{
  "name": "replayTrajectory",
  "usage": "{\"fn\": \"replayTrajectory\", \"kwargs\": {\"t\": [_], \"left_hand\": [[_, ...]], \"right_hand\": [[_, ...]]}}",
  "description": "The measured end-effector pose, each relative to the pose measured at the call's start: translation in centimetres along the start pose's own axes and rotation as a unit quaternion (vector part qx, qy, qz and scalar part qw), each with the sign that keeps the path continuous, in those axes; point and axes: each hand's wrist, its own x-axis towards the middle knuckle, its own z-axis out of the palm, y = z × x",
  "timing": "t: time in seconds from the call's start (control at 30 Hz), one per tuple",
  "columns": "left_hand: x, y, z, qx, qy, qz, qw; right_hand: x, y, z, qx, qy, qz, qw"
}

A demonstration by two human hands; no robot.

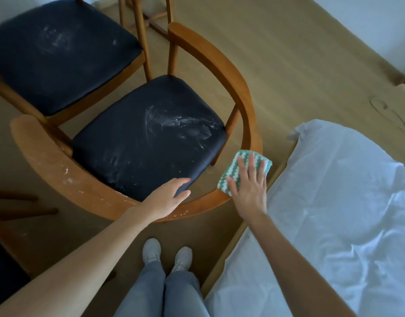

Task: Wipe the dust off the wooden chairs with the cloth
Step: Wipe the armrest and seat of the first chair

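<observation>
Right hand point(248, 188), fingers straight and spread, presses the cloth point(230, 171) flat on the rail point(240, 92) of the chair point(146, 138) to wipe dust. Left hand point(167, 197), relaxed and holding nothing, rests on the rail, likely steadying the chair

- Trousers point(161, 294): blue-grey denim, straight legs.
- Left shoe point(151, 249), right shoe point(183, 257): pale grey lace-up trainers with rounded toes (a matching pair).
- Left forearm point(94, 248), right forearm point(295, 259): bare to the frame edge.
- Left hand point(167, 199), right hand point(249, 187): bare.
</observation>
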Motion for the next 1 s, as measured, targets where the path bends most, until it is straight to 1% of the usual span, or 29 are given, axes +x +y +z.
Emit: {"fn": "replayTrajectory", "kwargs": {"t": [0.1, 0.13, 0.27, 0.33, 0.4, 0.47, 0.5, 0.53, 0.6, 0.63, 0.67, 0.73, 0.8, 0.83, 0.87, 0.93, 1.0], "left_hand": [[0.0, -0.5, -0.2, -0.011, 0.008, -0.003, 1.000], [0.0, -0.6, -0.2, -0.020, 0.009, -0.003, 1.000], [0.2, -0.8, 0.0, -0.034, 0.002, -0.006, 0.999], [0.3, -0.8, 0.2, -0.035, 0.004, -0.008, 0.999], [0.5, -0.7, 0.4, -0.036, 0.009, -0.007, 0.999], [0.6, -0.7, 0.6, -0.033, 0.014, -0.006, 0.999], [0.7, -0.6, 0.9, -0.035, 0.010, -0.007, 0.999], [0.7, -0.6, 1.2, -0.038, 0.005, -0.004, 0.999], [0.7, -0.6, 2.0, -0.045, -0.002, 0.007, 0.999], [0.9, -0.6, 2.4, -0.049, -0.004, 0.010, 0.999], [1.1, -0.6, 2.7, -0.052, -0.004, 0.013, 0.999], [1.8, -0.7, 3.3, -0.056, 0.000, 0.013, 0.998], [2.7, -0.8, 3.7, -0.060, 0.010, 0.013, 0.998], [3.2, -0.8, 3.8, -0.064, 0.017, 0.014, 0.998], [3.7, -0.7, 3.9, -0.067, 0.025, 0.015, 0.997], [4.3, -0.7, 3.8, -0.068, 0.044, 0.019, 0.997], [4.6, -0.7, 3.6, -0.072, 0.058, 0.024, 0.995]], "right_hand": [[-3.5, -2.6, 2.4, -0.042, 0.055, -0.019, 0.997], [-4.6, -3.5, 3.4, -0.044, 0.060, -0.028, 0.997], [-7.0, -6.2, 5.6, -0.041, 0.024, -0.060, 0.997], [-6.5, -5.2, 5.3, -0.050, 0.023, -0.106, 0.993], [-4.9, -2.6, 4.1, -0.047, 0.032, -0.148, 0.987], [-2.3, 0.2, 2.2, 0.008, 0.044, -0.126, 0.991], [-0.7, 1.4, 1.0, 0.042, 0.033, -0.103, 0.993], [1.0, 2.5, -0.2, 0.071, 0.004, -0.082, 0.994], [4.4, 3.7, -2.7, 0.099, -0.054, -0.081, 0.990], [6.1, 4.2, -3.6, 0.081, -0.088, -0.097, 0.988], [7.9, 4.6, -4.2, 0.031, -0.121, -0.120, 0.985], [11.4, 4.9, -4.4, -0.061, -0.152, -0.161, 0.973], [14.5, 4.4, -4.4, -0.053, -0.164, -0.123, 0.977], [16.0, 4.2, -4.4, -0.062, -0.171, -0.109, 0.977], [17.4, 4.1, -4.3, -0.097, -0.176, -0.113, 0.973], [19.8, 3.8, -4.4, -0.202, -0.176, -0.137, 0.954], [21.7, 3.2, -4.6, -0.311, -0.167, -0.151, 0.923]]}}
